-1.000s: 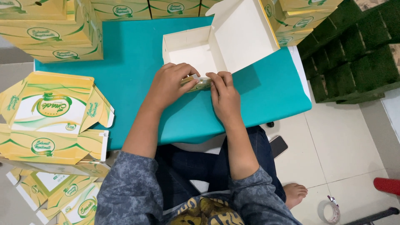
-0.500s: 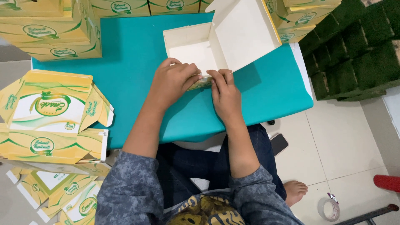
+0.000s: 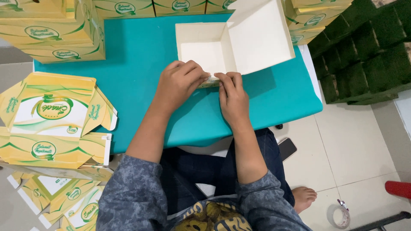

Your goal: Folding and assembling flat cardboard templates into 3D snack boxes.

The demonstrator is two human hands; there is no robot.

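Teal table, both hands' grip clenched on white box's near wall.

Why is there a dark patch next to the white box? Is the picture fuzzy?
Head view: the open lid of the white box casts a soft shadow on the teal table; light is even, with no glare. Both hands, left hand and right hand, look sharp, not blurred; edges bend slightly outward.
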